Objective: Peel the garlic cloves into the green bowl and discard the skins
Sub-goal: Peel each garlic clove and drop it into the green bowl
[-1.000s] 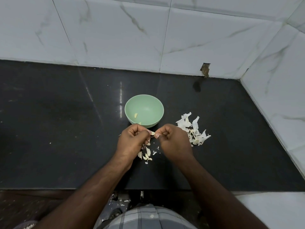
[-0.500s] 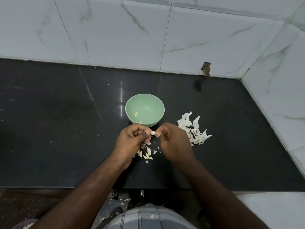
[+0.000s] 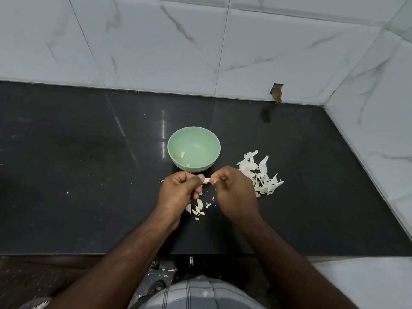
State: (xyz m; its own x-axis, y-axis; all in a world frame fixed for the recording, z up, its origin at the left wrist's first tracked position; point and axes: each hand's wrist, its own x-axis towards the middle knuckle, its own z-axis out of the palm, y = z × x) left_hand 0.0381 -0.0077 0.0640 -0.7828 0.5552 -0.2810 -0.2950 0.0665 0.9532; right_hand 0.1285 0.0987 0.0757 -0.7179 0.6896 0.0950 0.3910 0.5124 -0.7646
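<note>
A garlic clove (image 3: 207, 180) is pinched between my left hand (image 3: 179, 192) and my right hand (image 3: 234, 191), just in front of the green bowl (image 3: 201, 134). Both hands have curled fingers, with thumb tips meeting on the clove. Two peeled cloves (image 3: 182, 155) lie inside the bowl near its front wall. A few unpeeled cloves and scraps (image 3: 197, 208) lie on the counter under my left hand. A pile of white garlic skins (image 3: 259, 172) sits to the right of my right hand.
The black stone counter (image 3: 89, 175) runs to marble-tiled walls (image 3: 156, 41) at the back and right. A chipped hole (image 3: 276, 92) shows in the back tile. The counter's front edge (image 3: 66, 255) is near my body.
The hands stay together on the clove with only small finger shifts; the view has moved slightly. Bowl and skin pile have not moved.
</note>
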